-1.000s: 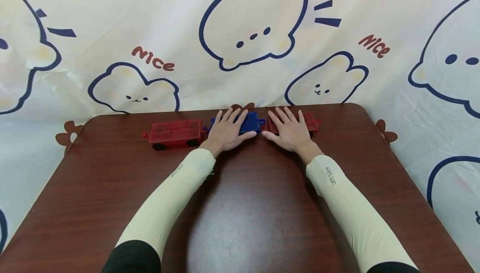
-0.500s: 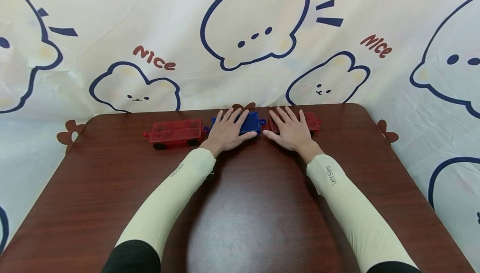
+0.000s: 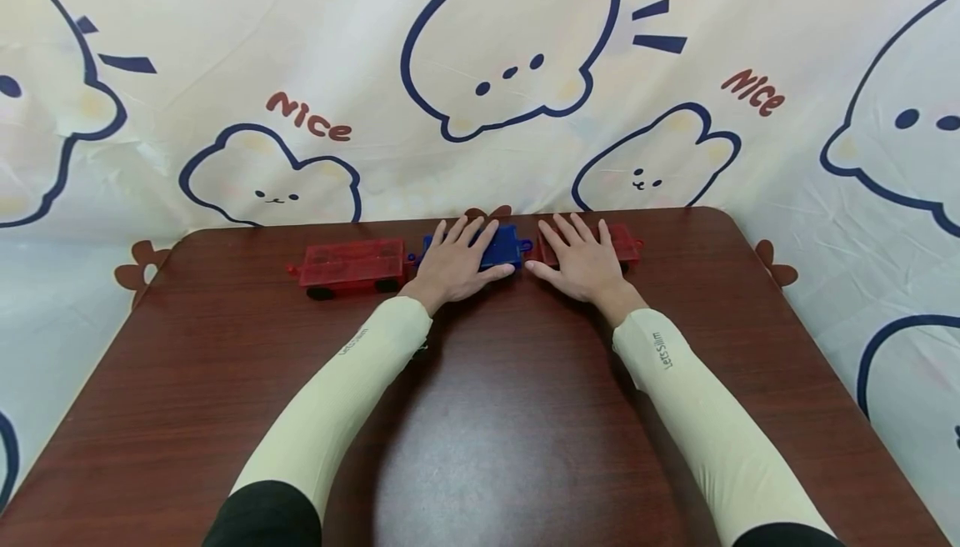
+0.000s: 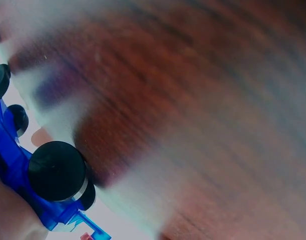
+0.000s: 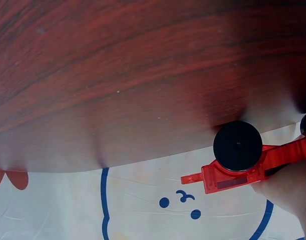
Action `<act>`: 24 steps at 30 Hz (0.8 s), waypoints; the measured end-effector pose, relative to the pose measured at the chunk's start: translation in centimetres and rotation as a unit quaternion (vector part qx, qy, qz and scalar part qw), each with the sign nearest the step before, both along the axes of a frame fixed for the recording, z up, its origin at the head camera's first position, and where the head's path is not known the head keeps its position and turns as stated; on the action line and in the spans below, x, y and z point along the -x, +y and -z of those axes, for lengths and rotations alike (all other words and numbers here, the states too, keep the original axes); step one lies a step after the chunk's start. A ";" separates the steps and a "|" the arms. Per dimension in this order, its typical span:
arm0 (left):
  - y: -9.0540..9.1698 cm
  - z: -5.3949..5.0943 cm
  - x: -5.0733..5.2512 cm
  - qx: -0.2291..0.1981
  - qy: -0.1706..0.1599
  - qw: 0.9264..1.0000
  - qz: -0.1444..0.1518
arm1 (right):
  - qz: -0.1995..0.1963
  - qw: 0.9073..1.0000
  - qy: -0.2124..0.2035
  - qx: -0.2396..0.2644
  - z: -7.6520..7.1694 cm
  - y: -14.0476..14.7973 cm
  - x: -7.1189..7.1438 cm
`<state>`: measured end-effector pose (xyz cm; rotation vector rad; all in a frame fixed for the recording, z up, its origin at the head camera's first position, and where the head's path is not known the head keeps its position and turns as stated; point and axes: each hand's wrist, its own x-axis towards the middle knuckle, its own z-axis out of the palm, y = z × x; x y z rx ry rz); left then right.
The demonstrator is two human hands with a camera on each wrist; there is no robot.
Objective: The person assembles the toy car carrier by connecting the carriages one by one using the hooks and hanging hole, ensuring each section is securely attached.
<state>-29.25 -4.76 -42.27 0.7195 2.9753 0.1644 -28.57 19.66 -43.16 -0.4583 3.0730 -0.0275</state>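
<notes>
A blue see-through plastic toy wagon (image 3: 504, 245) stands near the far table edge, partly covered by my left hand (image 3: 452, 268), which rests on it with fingers straight and spread. My right hand (image 3: 585, 268) lies the same way over a red toy wagon (image 3: 627, 244) to the right. Further left, a longer red wagon (image 3: 352, 263) stands untouched, its end close to the blue one. Whether the wagons' hooks are coupled, I cannot tell. Black wheels show under the blue wagon (image 4: 10, 147) in the left wrist view and under the red wagon (image 5: 228, 181) in the right wrist view.
The brown wood-grain table (image 3: 480, 414) has rounded far corners. Right behind its far edge hangs a pale cloth (image 3: 465, 172) printed with cartoon animals. Cream sleeves (image 3: 337, 388) cover both forearms above the table.
</notes>
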 end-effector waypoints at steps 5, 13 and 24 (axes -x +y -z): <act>0.0 0.1 0.0 0.005 0.003 1.000 0.004 | 0.000 1.000 0.000 -0.003 0.0 -0.1 0.0; 0.1 0.0 0.0 0.010 0.003 1.000 0.004 | 0.002 1.000 -0.003 -0.009 -0.1 -0.2 0.1; 0.2 0.1 0.0 0.021 0.001 1.000 0.005 | 0.001 1.000 -0.004 -0.008 -0.1 0.0 0.0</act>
